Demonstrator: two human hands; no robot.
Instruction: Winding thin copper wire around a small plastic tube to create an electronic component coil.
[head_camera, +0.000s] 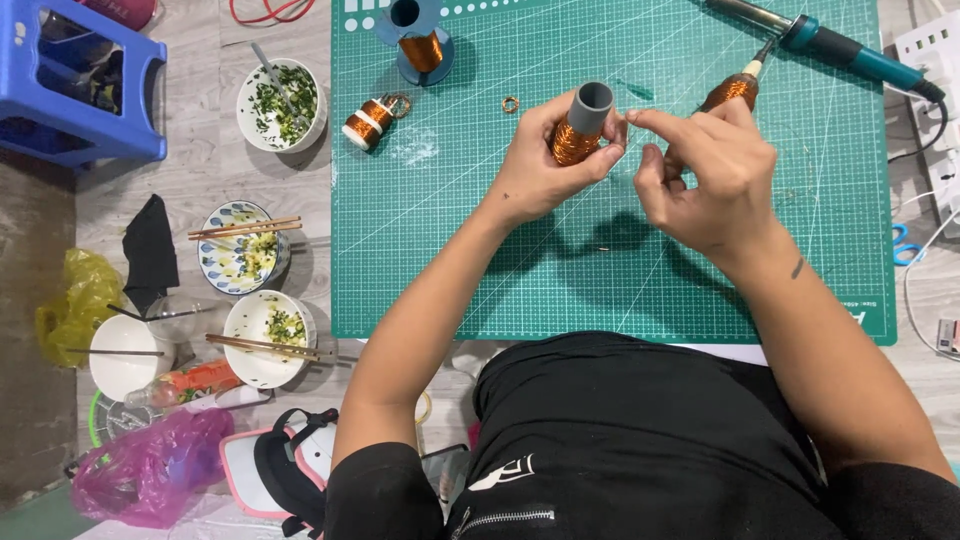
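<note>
Head view looks straight down on my two bare hands over the green cutting mat (600, 260) with its pale printed grid. My left hand (540, 165) is closed around a grey plastic tube (590, 105) wound with glossy copper wire (572, 143); the fingers wrap the winding from below while the thumb presses its side. The tube's long axis tilts, its open round mouth pointing up and a little to the right, away from me (the lower end is hidden in my palm). My right hand (705, 170) sits just beside it, thumb and forefinger pinched together close to the tube's rim; whatever they nip is too fine to make out. Past that hand lies a soldering iron (830, 45) with a teal and black handle, and another copper-wound piece (733, 90) peeks out above my knuckles. Farther up the mat stand a blue spool of copper wire (420, 40), a small wound coil (368, 122) lying on its side, and a tiny brass ring (510, 104). Left of the mat, on the pale wooden floor, are white bowls (283, 105) with green scraps and chopsticks (245, 228).
</note>
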